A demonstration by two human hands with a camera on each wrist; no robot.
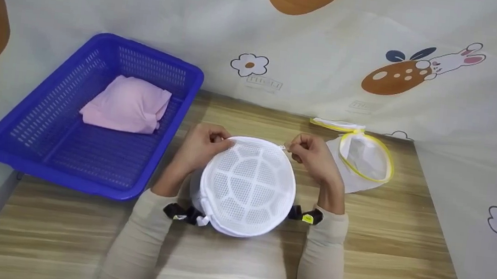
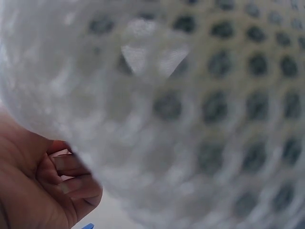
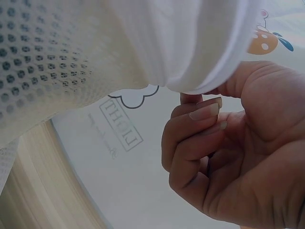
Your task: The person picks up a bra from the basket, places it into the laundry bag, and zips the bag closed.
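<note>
A round white mesh laundry bag stands in front of me, its circular zippered top facing up. My left hand pinches the bag's rim at the upper left between thumb and fingers. At the upper right of the rim, my right hand pinches the small zipper pull. In the left wrist view the mesh side fills most of the picture, with the left hand curled beside it. The right wrist view shows the right hand's fingers curled in, thumb and forefinger at the white edging.
A blue plastic basket at the left holds a folded pink cloth. Behind my right hand lies a white mesh bag with yellow trim, its top open. A printed cloth stands along the back of the wooden table.
</note>
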